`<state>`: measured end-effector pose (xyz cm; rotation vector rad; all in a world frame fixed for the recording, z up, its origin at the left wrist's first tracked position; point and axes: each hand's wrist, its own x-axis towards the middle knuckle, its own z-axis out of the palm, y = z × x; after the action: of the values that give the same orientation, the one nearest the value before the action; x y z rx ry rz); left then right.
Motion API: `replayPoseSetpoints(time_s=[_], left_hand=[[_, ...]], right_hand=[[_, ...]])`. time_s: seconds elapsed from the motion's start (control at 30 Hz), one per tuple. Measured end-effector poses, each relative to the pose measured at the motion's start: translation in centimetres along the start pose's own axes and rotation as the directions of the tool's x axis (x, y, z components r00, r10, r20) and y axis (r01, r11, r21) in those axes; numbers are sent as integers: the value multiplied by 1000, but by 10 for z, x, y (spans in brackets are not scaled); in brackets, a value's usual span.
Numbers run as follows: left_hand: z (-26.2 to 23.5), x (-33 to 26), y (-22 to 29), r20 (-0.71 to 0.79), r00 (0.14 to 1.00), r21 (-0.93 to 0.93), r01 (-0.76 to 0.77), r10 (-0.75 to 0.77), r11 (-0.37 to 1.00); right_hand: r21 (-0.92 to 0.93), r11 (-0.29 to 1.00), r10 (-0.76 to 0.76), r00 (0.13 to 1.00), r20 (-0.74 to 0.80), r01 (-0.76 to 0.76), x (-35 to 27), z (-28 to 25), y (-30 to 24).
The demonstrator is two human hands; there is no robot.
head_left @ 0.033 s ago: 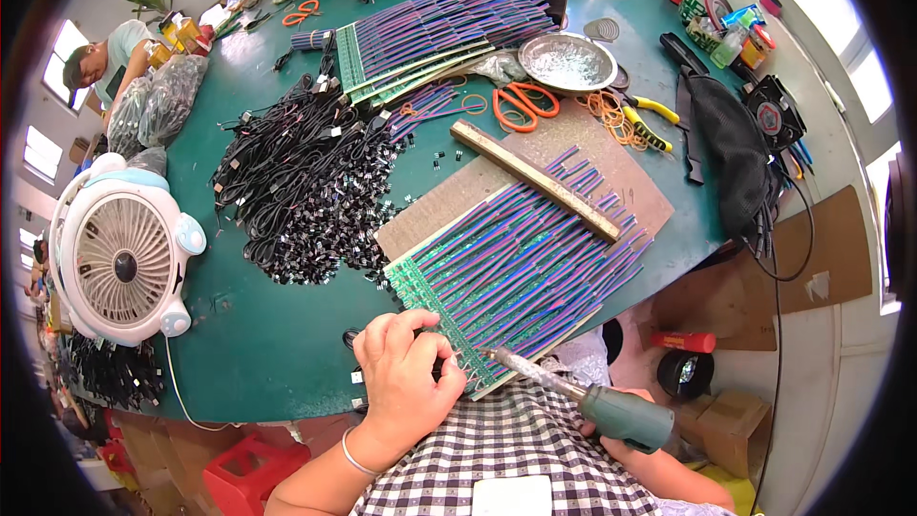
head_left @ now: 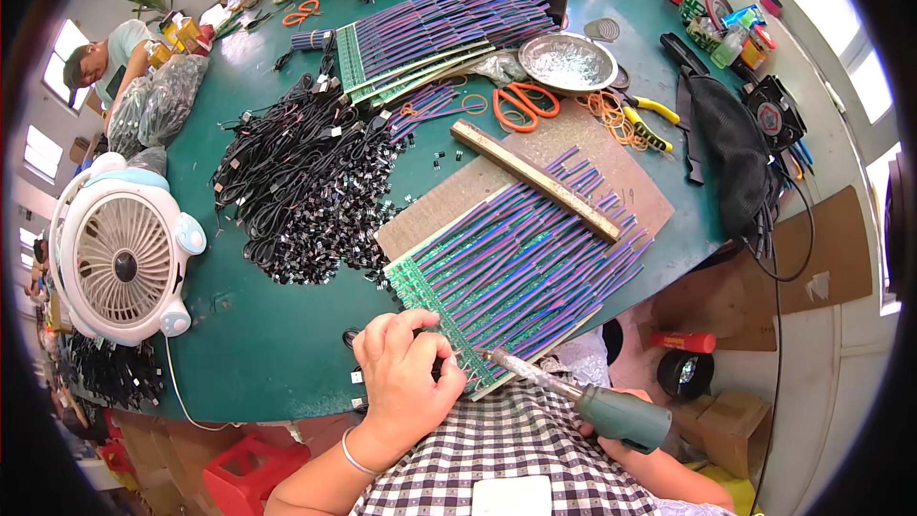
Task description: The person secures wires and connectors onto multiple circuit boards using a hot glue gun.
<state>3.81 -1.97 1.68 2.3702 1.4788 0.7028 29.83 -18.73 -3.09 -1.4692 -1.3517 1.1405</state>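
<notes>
My right hand (head_left: 621,430) is wrapped round the green handle of a soldering iron (head_left: 535,373). The iron's tip reaches the near corner of a green circuit board panel (head_left: 413,285). Rows of blue, red and black wires (head_left: 516,272) run from that panel to the right. At the panel's lower left edge my left hand (head_left: 406,368) is closed, thumb and fingers curled together. What sits between its fingertips is too small to make out. A wooden bar (head_left: 535,180) lies across the wires, and a brown board (head_left: 642,193) is underneath.
Black cables with small connectors (head_left: 306,182) are heaped left of the panel. Beyond are more wired panels (head_left: 430,38), a metal dish (head_left: 567,62), orange scissors (head_left: 524,106) and yellow-handled pliers (head_left: 651,122). A white fan (head_left: 124,263) stands left; a person (head_left: 119,62) sits at far left.
</notes>
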Motion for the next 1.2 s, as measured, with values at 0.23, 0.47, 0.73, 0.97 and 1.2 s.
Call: replayPoseSetpoints(time_s=[0.23,0.47,0.73,0.97,1.2], left_hand=[[2,-2,-1,-10,1000,23,-20,20,1000],[1,-1,-3,-18,999,8,-29,29,1000],[1,1,-2,-18,1000,-19,-18,17,1000],[0,1,2,-9,1000,0,5,-5,1000],[0,0,2,-1,1000,10,-1,1,1000]], right_hand=[[-91,994,56,994,-94,-64,4,11,-8],[-213,976,29,998,-50,-39,6,12,-9],[-164,981,88,992,-91,-102,7,14,-14],[-322,945,-64,998,-18,55,14,8,-25],[-172,985,-20,968,-249,-24,17,22,-23]])
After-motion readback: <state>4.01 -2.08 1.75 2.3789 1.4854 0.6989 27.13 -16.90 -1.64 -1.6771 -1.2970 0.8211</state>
